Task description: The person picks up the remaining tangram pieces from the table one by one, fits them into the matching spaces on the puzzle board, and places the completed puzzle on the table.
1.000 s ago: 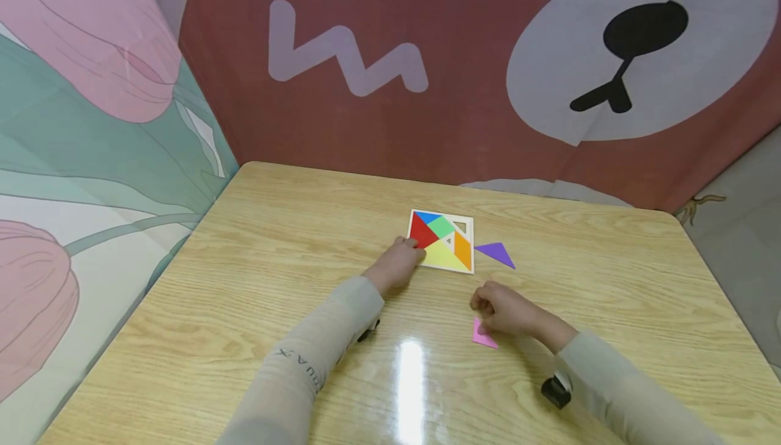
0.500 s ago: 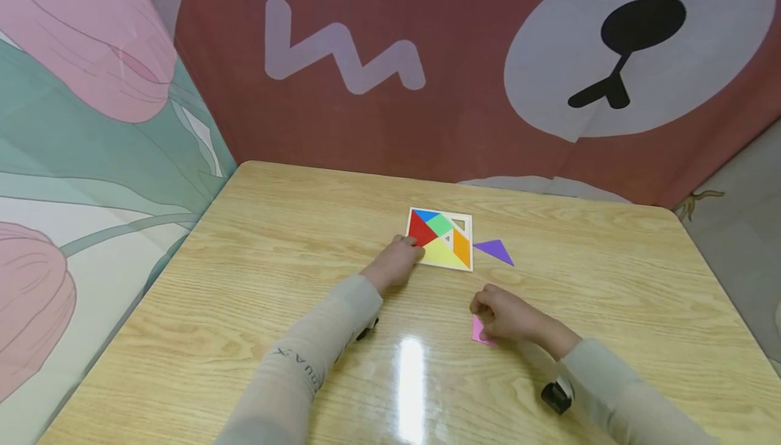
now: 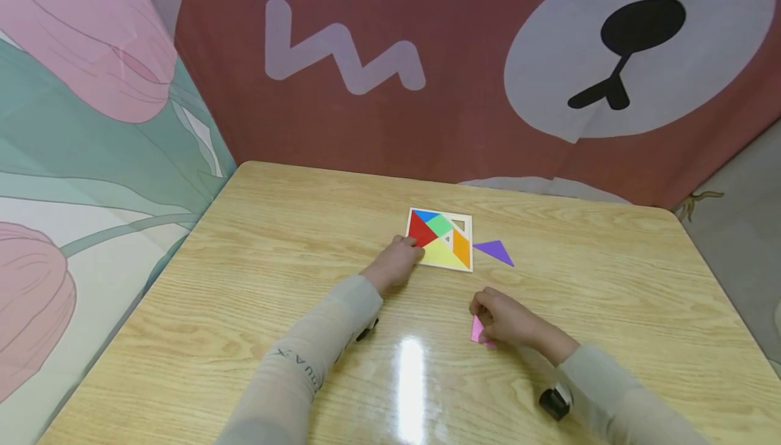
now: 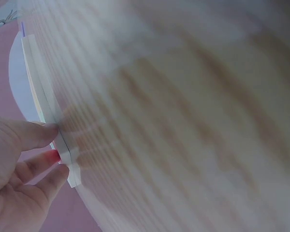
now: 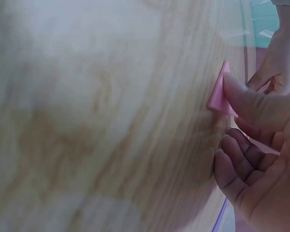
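My left hand [image 3: 398, 262] holds the near left corner of a square white tangram board [image 3: 472, 235]; in the left wrist view its thumb [image 4: 41, 135] and fingertips lie against the board's edge [image 4: 43, 87]. Red, blue, green, yellow and orange pieces sit in the board, and two triangular openings show. Nearer the table's front, my right hand [image 3: 509, 316] pinches a small pink triangle [image 3: 477, 330]. In the right wrist view the thumb lies on the pink triangle [image 5: 221, 99], which looks slightly tilted, and the other fingers are curled below it.
A purple triangle [image 3: 497, 251] lies on the wooden table [image 3: 274, 228], its tip at the board's right side. Behind the table hangs a red-brown cloth [image 3: 457, 92] with a cartoon face, and a floral cloth [image 3: 110, 146] hangs at the left.
My right hand has moved slightly down over the pink triangle, whose right part is now more covered by the thumb. My left hand stays at the board's corner.
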`<state>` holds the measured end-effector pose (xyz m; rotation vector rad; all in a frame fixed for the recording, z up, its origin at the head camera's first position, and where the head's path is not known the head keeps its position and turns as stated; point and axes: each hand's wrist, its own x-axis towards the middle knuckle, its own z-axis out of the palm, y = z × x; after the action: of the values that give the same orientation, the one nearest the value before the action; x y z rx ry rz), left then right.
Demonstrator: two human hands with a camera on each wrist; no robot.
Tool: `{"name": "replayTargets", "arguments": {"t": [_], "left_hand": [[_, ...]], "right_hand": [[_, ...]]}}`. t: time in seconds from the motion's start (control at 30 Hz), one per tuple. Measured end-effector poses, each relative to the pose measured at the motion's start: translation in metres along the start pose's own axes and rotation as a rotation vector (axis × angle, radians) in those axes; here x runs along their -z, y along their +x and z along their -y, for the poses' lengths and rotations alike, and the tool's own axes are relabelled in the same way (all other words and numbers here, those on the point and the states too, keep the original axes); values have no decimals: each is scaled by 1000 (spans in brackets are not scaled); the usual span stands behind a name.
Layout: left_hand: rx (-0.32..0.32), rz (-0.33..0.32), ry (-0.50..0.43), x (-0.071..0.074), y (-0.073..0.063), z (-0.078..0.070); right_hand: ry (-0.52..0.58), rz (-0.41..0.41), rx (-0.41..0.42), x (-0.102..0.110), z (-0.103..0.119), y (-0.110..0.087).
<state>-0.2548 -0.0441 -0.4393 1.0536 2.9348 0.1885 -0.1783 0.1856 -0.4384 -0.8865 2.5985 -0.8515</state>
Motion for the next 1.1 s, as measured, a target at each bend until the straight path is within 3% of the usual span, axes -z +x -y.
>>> {"name": "replayTargets", "arguments": {"t": [0.2, 0.33, 0.73, 1.1], "left_hand": [[8, 10, -1, 0, 0, 0], [23, 28, -3, 0, 0, 0], [19, 23, -16, 1, 0, 0], [19, 17, -19, 0, 0, 0]], "right_hand": [[174, 23, -87, -2, 5, -2], [213, 24, -112, -3, 4, -3], [136, -36, -138, -5, 5, -6], [158, -53, -103, -5, 7, -8]]}}
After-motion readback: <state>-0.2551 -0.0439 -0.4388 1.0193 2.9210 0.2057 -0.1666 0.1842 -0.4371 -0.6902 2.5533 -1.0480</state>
